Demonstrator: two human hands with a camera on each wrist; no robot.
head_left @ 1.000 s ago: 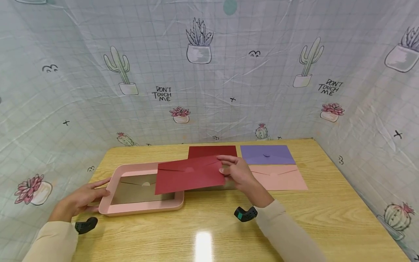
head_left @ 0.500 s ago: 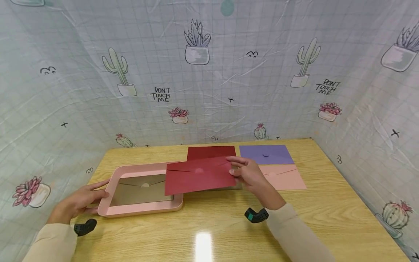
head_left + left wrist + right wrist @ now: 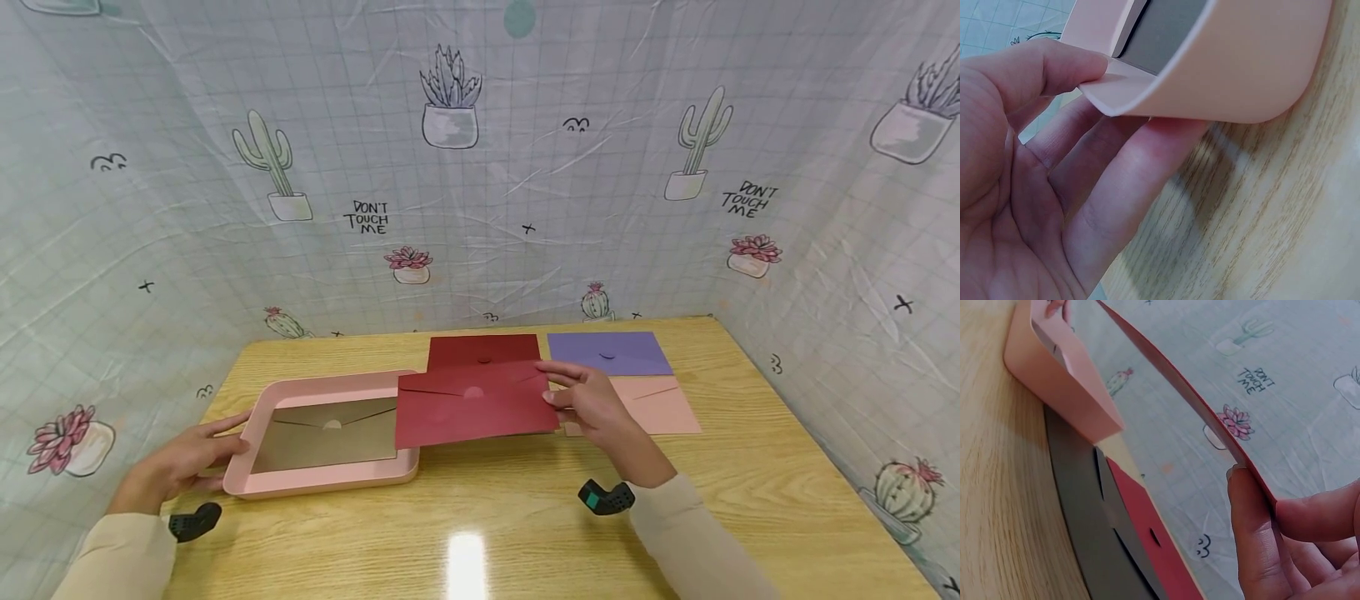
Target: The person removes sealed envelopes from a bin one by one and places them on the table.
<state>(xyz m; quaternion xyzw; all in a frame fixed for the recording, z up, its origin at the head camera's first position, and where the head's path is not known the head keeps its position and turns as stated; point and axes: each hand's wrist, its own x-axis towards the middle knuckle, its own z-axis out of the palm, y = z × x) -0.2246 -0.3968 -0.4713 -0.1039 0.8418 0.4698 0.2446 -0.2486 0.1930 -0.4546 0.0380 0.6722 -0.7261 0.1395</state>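
My left hand (image 3: 187, 457) grips the left end of a pink tray (image 3: 322, 482); the left wrist view has the thumb over its rim and the fingers underneath. Inside the tray lies an olive-brown envelope (image 3: 330, 446). A red envelope (image 3: 476, 417) is pinched at its right edge between the thumb and fingers of my right hand (image 3: 596, 404). It is raised above the table, its left end overlapping the tray's right side in the head view. Below it, the right wrist view shows a grey-olive envelope (image 3: 1075, 481) on the table, hidden from the head camera.
Behind the held envelope lies a dark red envelope (image 3: 483, 346). To its right are a purple envelope (image 3: 611, 346) and, in front of that, a pale pink envelope (image 3: 663, 412). A cactus-print cloth (image 3: 480, 208) surrounds the wooden table (image 3: 337, 542) at the back and sides.
My right hand has carried the red envelope to the right, uncovering more of the tray and the olive-brown envelope in it. My left hand and the tray have stayed in place.
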